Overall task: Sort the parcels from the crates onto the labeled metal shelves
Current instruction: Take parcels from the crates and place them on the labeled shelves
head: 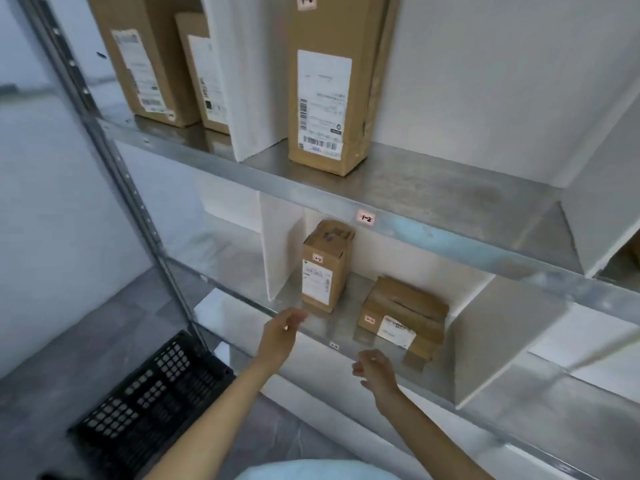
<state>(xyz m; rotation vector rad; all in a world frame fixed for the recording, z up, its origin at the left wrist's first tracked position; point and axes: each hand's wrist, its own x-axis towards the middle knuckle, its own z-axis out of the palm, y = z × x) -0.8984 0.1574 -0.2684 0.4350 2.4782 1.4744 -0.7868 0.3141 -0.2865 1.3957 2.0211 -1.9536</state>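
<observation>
On the lower metal shelf (pixel 322 329) a small upright cardboard parcel (pixel 323 268) stands next to a white divider (pixel 282 244), and a flat cardboard parcel (pixel 403 315) lies to its right. My left hand (pixel 282 332) hovers empty at the shelf's front edge, just below the upright parcel, fingers relaxed. My right hand (pixel 375 370) hangs empty in front of the flat parcel, fingers loosely curled. On the upper shelf (pixel 433 188) stands a tall parcel (pixel 332 84) marked 1-2, with two more parcels (pixel 149 60) to its left. A pink 1-2 label (pixel 366 218) sits on the upper shelf's edge.
A black perforated plastic crate (pixel 152 393) stands on the grey floor at the lower left, beside the shelf's upright post (pixel 114 161). White dividers (pixel 498 337) split each shelf into bays. A small label (pixel 334 345) marks the lower shelf's edge.
</observation>
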